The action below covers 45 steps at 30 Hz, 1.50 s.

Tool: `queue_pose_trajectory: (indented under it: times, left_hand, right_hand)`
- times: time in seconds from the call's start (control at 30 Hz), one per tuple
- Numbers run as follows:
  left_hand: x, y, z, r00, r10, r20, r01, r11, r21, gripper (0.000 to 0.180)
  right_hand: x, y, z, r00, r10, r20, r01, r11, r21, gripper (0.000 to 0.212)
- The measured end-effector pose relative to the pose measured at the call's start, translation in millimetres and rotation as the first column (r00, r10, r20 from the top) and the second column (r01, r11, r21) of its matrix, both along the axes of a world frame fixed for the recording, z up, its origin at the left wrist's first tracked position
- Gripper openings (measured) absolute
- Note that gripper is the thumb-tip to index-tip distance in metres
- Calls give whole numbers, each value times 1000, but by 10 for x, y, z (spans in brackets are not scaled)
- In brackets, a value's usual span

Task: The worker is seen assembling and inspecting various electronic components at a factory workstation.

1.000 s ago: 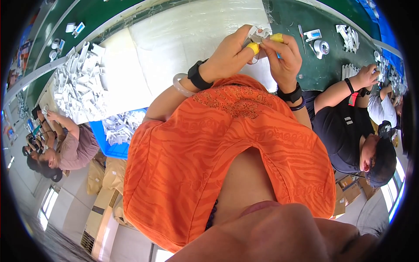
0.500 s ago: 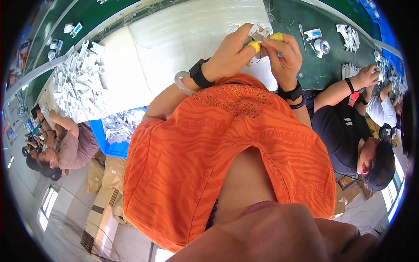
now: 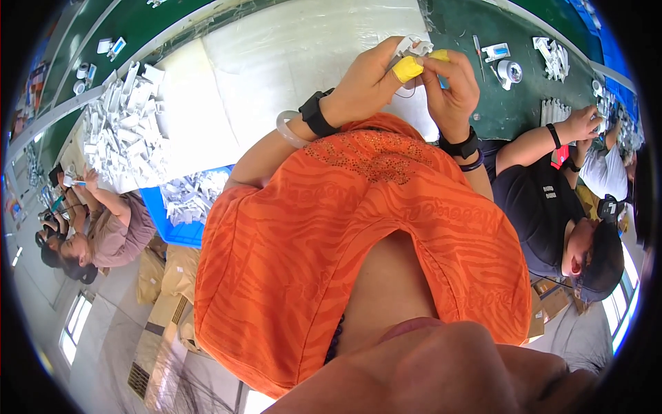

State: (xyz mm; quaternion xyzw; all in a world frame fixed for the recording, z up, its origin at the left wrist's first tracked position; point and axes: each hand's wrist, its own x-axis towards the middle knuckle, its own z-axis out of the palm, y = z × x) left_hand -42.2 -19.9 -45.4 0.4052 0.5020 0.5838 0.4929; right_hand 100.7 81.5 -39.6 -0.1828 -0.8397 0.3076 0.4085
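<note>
My left hand (image 3: 362,81) is closed round a small white plastic part (image 3: 414,47), its thumb wrapped in yellow tape. Close against that part, thumb and index finger of my right hand (image 3: 454,93) are pinched together; yellow tape covers the index fingertip. What lies between the right fingertips is too small to make out. A thin dark wire (image 3: 408,96) curves below the fingers, between the two hands. Both hands are held up over the work table, near the right border of its pale sheet (image 3: 276,62).
Left of the sheet lies a heap of white plastic parts (image 3: 127,131), above a blue bin (image 3: 157,214) of similar pieces. On the green tabletop (image 3: 452,34) at right are a screwdriver (image 3: 477,52), a tape roll (image 3: 509,72) and more white parts (image 3: 550,58). Co-workers sit on both sides.
My left thumb has shifted, showing more of its yellow tape, and the white part has turned slightly. My right hand stays close by. The co-worker at left has raised a hand.
</note>
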Motion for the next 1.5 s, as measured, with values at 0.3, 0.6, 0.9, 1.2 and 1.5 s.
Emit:
queue_pose_trajectory:
  times: [0.3, 0.6, 0.9, 1.2, 1.5]
  left_hand:
    - [31, -38, 52, 994, 85, -74, -91, 992, -87, 26]
    - [0, 9, -74, 996, 58, -72, -62, 997, -51, 33]
    - [-754, 426, -351, 988, 145, 44, -132, 969, -210, 48]
    - [-3255, 332, -1309, 827, 556, 86, -535, 824, -185, 42]
    - [-4330, -525, -2231, -374, -8, -928, -515, 834, 200, 58]
  right_hand:
    - [30, -81, -15, 998, -30, 61, 27, 999, 46, 21]
    - [-67, -109, -132, 992, -122, -12, 123, 989, 83, 16]
    - [168, 245, -440, 973, -43, 227, 81, 983, -163, 23]
    - [1067, 1066, -1126, 734, -600, 318, 599, 793, 113, 33]
    - [1255, 1706, -1340, 167, -779, 604, 766, 489, 419, 69]
